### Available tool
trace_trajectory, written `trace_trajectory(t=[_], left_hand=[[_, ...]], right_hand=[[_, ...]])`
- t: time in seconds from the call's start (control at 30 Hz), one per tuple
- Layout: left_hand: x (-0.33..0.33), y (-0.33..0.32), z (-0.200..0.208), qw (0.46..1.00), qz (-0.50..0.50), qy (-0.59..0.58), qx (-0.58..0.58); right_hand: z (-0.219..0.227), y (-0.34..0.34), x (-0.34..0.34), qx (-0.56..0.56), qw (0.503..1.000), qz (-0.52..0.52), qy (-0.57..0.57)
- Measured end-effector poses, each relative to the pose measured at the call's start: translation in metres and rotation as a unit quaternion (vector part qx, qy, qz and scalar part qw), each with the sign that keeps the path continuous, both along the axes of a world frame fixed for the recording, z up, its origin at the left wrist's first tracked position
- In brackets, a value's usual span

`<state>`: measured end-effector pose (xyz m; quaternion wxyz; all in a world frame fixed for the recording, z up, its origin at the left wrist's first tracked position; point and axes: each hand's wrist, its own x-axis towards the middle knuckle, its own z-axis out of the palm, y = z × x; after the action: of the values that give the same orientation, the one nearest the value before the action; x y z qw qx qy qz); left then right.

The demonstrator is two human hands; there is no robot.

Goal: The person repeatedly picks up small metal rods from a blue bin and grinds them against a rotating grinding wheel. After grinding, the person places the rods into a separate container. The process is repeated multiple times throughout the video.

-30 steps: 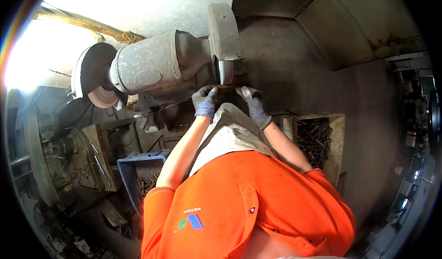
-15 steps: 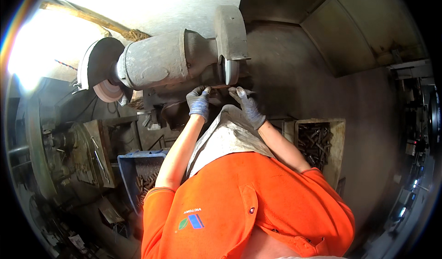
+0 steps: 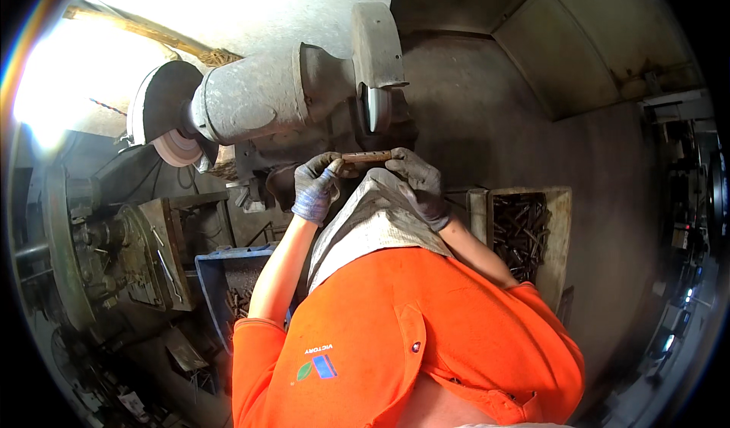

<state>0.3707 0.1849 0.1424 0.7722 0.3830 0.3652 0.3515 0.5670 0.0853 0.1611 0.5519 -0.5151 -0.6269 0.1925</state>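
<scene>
A short brown metal bar [image 3: 366, 156] with a row of small dark marks or holes lies level between my two gloved hands. My left hand [image 3: 316, 185] pinches its left end, fingers closed. At the other end my right hand [image 3: 418, 179] grips it with thumb and fingers. Just beyond the hands stands a grey bench grinder [image 3: 251, 97]. Its right grinding wheel [image 3: 378, 109], under a metal guard, is nearest to the bar but apart from it. The left wheel [image 3: 177, 148] sits farther off.
A pale-rimmed box [image 3: 561, 253] of similar brown metal pieces stands at the right. To the left is a blue crate [image 3: 236, 255] with more pieces, partly behind my left arm. Farther left stands a greasy machine [image 3: 137, 249]. A grey cloth [image 3: 372, 219] covers my lap.
Both hands have drawn back from the right grinding wheel toward me, bringing the bar away from it. The bar now shows its marked side, and my hands are farther apart.
</scene>
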Motion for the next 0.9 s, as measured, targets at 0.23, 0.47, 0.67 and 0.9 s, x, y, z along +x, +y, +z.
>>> trace_trajectory(t=[0.23,0.47,0.67,0.9], left_hand=[[0.009,-0.008,0.025,1.000,-0.011,-0.014,-0.025],[0.012,-0.009,0.028,1.000,-0.010,-0.002,-0.009],[0.015,-0.010,0.023,0.998,-0.007,0.001,0.059],[0.020,-0.009,0.008,0.987,-0.025,0.064,0.147]], right_hand=[[0.009,-0.014,0.005,0.027,0.997,0.024,-0.064],[0.020,-0.014,0.003,0.081,0.989,0.009,-0.123],[0.018,-0.015,0.005,0.027,0.998,-0.009,-0.060],[-0.006,-0.015,-0.002,-0.113,0.952,-0.041,0.283]])
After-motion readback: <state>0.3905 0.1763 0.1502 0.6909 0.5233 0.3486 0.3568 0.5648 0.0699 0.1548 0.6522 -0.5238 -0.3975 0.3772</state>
